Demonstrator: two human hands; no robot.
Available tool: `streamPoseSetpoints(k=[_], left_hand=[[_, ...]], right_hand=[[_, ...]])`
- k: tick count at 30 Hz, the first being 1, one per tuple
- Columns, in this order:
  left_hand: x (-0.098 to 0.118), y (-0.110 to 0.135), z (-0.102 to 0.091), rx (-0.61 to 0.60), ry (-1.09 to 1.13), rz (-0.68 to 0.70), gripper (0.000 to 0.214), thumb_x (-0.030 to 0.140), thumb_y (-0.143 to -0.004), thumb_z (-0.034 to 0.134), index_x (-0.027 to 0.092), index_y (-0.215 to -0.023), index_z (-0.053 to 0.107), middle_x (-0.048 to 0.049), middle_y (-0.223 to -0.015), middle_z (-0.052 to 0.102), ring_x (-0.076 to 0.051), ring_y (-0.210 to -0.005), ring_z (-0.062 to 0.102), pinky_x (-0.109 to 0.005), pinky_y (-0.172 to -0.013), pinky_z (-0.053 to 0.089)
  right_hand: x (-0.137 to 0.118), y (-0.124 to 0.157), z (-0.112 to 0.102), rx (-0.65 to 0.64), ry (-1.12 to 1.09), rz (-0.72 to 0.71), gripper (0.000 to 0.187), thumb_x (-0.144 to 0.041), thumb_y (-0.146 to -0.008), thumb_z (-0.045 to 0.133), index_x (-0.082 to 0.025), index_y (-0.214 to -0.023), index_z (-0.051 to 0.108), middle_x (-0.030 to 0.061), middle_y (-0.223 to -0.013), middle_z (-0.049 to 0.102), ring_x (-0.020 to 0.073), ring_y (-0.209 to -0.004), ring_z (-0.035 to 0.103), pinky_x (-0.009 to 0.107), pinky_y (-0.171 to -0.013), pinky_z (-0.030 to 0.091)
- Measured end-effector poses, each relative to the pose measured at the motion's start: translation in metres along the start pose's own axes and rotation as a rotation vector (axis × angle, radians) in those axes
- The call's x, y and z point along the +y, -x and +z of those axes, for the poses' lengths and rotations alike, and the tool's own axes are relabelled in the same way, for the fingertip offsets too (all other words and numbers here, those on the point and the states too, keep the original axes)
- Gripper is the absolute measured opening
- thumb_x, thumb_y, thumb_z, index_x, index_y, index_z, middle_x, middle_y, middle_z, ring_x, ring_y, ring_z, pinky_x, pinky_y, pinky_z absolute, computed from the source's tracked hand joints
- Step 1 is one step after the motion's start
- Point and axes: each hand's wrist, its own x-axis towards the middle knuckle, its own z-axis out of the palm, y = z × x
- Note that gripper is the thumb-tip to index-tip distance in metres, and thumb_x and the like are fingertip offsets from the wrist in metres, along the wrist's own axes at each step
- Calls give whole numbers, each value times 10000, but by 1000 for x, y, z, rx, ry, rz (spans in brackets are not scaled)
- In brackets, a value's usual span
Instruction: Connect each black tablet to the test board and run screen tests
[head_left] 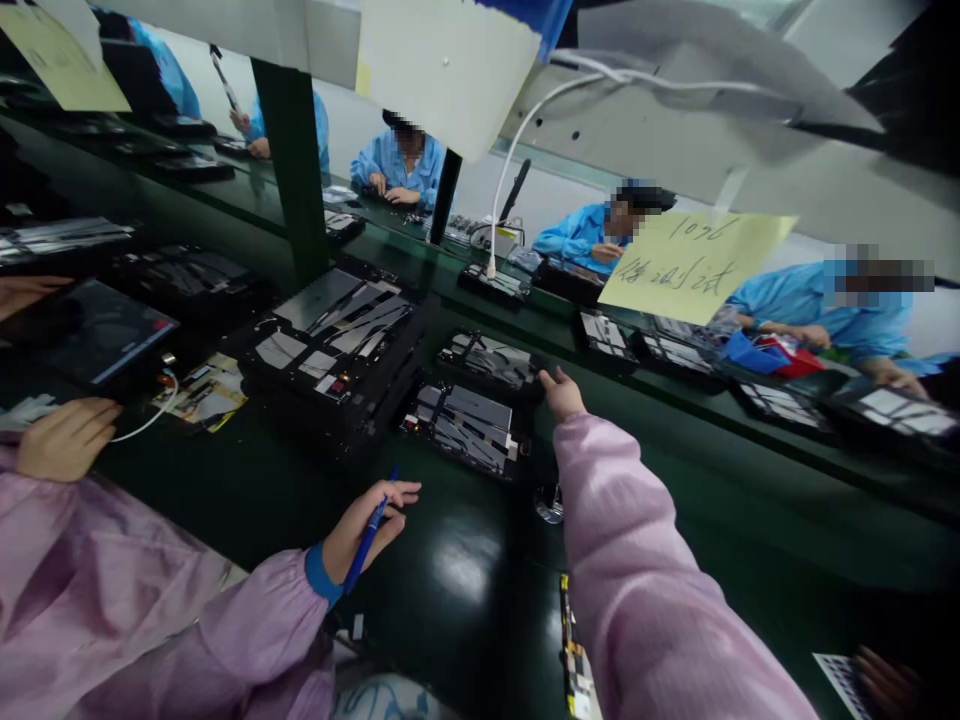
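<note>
My left hand (369,522) is low in the middle, above the dark green bench (465,580). It holds a blue pen (367,545) between its fingers, tip pointing down. My right arm in a pink sleeve stretches forward. My right hand (562,393) is closed on the right edge of a black tray (491,362) that carries an opened device. A second such tray (465,425) lies just in front of it, left of my right wrist.
A stack of black trays (337,350) with metal parts stands left of centre by a green post (292,160). At far left a co-worker's hands (64,438) are at a tablet (97,335) with a white cable. Several people in blue work across the belt. A yellow note (694,265) hangs overhead.
</note>
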Motion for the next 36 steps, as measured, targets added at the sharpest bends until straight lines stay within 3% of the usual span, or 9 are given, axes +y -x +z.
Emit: streamPoseSetpoints(k=[8,13,16,20,25,27,31,33,36], left_hand=[[3,-3,3,-39,-84,-20,224,397,-887,564,191,-906,480,-127,-1110,622,-223,-1058,616,-339,-827,514],[4,-2,3,2,-58,8,242,412,-881,566,185,-898,484,-123,-1097,621,-217,-1044,622,-325,-820,511],[3,0,3,70,-53,49,235,403,-879,568,181,-894,490,-118,-1079,632,-206,-1009,632,-311,-789,511],[-1,5,4,203,-80,211,171,344,-902,538,181,-884,488,-106,-1041,644,-176,-921,638,-300,-749,509],[3,25,-11,476,-158,538,132,291,-888,552,193,-865,467,-60,-945,661,-135,-754,617,-294,-706,516],[8,34,-24,509,-217,468,134,288,-879,559,194,-865,464,-65,-959,662,-143,-779,622,-294,-708,522],[15,44,-43,296,-463,-26,175,345,-852,571,184,-868,504,-105,-1089,653,-186,-880,644,-315,-725,541],[15,45,-43,170,-561,-150,183,361,-837,565,186,-866,519,-96,-1083,663,-187,-860,645,-330,-747,542],[13,44,-32,55,-622,-172,162,345,-824,558,194,-872,522,-69,-1023,673,-190,-892,646,-336,-814,525]], right_hand=[[20,32,13,-179,98,344,372,-375,-913,572,-168,-1222,554,87,-1227,582,204,-1049,602,421,-882,529],[8,60,12,-230,-46,332,373,-375,-916,569,-159,-1220,554,89,-1222,583,203,-1044,603,419,-878,531],[-5,78,4,-187,-186,258,343,-343,-870,630,-147,-1147,572,70,-1053,636,168,-873,634,341,-746,551],[-13,115,-18,-120,-371,146,409,-332,-687,776,-202,-1015,569,-22,-767,616,119,-627,590,245,-536,487],[10,201,-53,-131,-534,155,491,-363,-528,845,-228,-931,600,-47,-713,612,94,-548,552,209,-462,440],[29,241,-57,-171,-591,240,505,-347,-515,858,-230,-941,613,-38,-735,629,94,-546,558,209,-467,449],[73,300,-40,-167,-583,341,489,-418,-584,817,-232,-982,601,-5,-811,651,138,-624,602,289,-571,524],[91,316,-29,-74,-439,268,471,-499,-669,733,-227,-1027,592,45,-932,664,201,-801,644,395,-742,552],[103,331,-14,93,-39,-20,525,-548,-782,594,-198,-1172,557,142,-1197,581,294,-1143,555,544,-1000,429]])
